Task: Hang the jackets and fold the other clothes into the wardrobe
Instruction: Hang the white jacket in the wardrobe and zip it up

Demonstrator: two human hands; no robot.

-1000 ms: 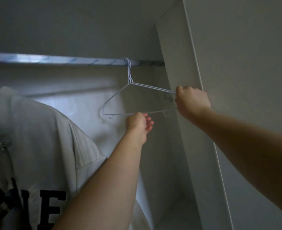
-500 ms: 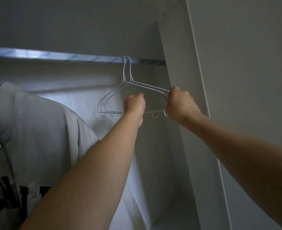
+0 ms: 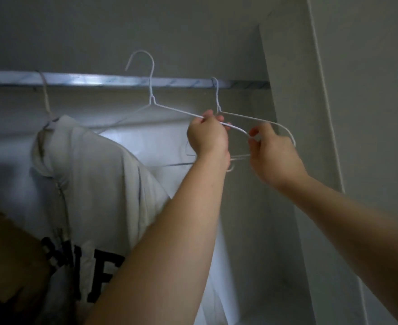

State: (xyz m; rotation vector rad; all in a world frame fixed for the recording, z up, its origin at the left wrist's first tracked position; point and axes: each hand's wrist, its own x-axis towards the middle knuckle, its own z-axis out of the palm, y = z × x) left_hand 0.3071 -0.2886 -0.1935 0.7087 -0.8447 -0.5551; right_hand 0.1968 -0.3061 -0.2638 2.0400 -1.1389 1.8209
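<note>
My left hand grips the right shoulder wire of a white wire hanger, whose hook is lifted clear above the metal rail. My right hand pinches the right end of the wires, where that hanger meets a second white hanger that hangs on the rail by its hook. A light grey zip jacket with black letters hangs on the rail at the left on its own hanger.
The wardrobe's white side panel stands just right of my right hand. The back wall is pale and lit behind the hangers. A dark brown garment fills the lower left corner.
Two hangers hung together on the rail before. One has been lifted off and drawn left, its hook now above the rail. The jacket and view have shifted right.
</note>
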